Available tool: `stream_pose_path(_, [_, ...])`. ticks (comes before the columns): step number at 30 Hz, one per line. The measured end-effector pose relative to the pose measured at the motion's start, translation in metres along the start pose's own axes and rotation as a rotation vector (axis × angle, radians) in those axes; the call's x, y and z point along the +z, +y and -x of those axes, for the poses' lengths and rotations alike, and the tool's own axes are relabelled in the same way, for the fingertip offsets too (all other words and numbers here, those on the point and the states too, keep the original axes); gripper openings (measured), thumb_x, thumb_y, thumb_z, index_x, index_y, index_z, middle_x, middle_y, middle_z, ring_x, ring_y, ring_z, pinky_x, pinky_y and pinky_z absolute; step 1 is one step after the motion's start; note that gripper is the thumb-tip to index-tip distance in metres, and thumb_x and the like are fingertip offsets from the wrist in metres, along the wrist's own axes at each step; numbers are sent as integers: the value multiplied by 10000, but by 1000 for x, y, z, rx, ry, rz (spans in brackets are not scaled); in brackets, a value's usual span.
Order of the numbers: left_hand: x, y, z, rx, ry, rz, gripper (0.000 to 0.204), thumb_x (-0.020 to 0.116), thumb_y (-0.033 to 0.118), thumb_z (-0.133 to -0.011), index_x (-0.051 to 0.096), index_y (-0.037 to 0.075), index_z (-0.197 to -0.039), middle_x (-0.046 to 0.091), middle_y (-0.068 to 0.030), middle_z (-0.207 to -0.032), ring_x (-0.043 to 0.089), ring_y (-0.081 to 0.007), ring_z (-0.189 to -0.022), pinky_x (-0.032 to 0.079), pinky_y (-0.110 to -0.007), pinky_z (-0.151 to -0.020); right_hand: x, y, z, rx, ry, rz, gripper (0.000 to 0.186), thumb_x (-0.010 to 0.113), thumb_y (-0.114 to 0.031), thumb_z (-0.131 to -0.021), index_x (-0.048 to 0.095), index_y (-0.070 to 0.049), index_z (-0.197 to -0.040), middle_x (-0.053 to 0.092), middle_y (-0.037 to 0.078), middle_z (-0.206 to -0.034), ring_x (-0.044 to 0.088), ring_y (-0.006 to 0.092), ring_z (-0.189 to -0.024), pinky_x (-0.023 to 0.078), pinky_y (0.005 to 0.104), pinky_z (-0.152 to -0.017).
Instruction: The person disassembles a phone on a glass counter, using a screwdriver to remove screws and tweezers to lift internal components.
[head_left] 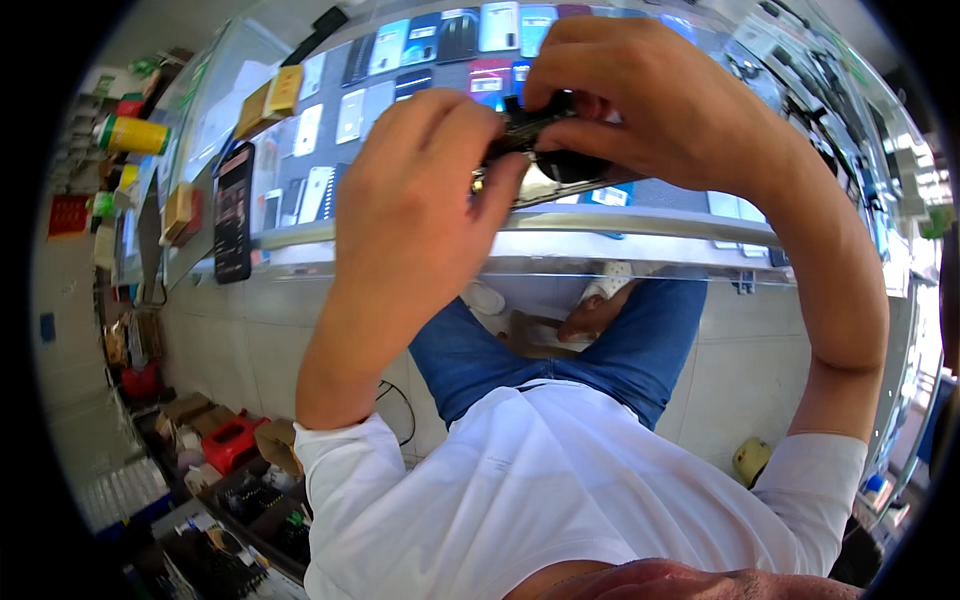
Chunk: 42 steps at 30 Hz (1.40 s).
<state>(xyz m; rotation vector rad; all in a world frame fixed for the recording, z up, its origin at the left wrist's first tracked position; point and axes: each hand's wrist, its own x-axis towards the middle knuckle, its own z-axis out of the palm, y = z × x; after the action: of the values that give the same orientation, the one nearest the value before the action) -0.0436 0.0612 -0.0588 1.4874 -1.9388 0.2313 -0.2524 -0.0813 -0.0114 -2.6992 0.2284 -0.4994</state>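
Note:
Above the glass counter my two hands come together on an opened phone (542, 190) with a pale metallic edge and dark inner parts. My left hand (420, 170) is closed around its left end, with the thumb along the near side. My right hand (655, 105) bends over the other end, thumb and fingers pinched at a black part (572, 165) of it. Fingers and knuckles cover much of the phone, so its inner details cannot be made out.
Rows of phones and phone backs (420, 40) show in the glass counter (640, 228). A dark phone (234, 212) with a lit screen stands at the counter's left, near small yellow boxes (270, 100). Cables and accessories (800, 110) crowd the right. Boxes and a red container (232, 442) sit lower left.

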Motion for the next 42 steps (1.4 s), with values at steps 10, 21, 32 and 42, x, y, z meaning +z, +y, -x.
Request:
stream_pose_path(10, [8,-8,-8,133,31,-16,233,880,115,-853,743,83,-1038,715,-71,-1084,729,-298,-973,610,-405,-807,10,3,-1,111,54,-103,234,826,-24,-873,724,-6,-1083,677,154,-967,682,307,-812,567,411,-752])
stream_pose_path(21, [14,-14,-13,196,66,-19,183,881,113,-855,777,72,-1000,720,-61,-1003,730,-285,-896,610,-396,-771,11,7,5,54,47,-47,264,771,-10,-899,709,-5,-1156,695,191,-1067,713,379,-907,592,466,-819])
stream_pose_path(32, [15,-12,-10,163,90,-13,168,899,132,-841,789,83,-958,684,-51,-947,716,-257,-834,592,-373,-702,7,2,7,54,11,111,363,643,92,-869,694,-18,-1211,677,180,-1143,703,415,-1020,575,499,-877])
stream_pose_path(42, [17,-14,-9,182,97,-13,180,898,142,-840,801,92,-982,675,-52,-941,713,-256,-834,590,-372,-702,9,0,7,81,29,182,374,644,101,-824,704,-21,-1172,681,170,-1113,697,415,-1045,565,530,-882])
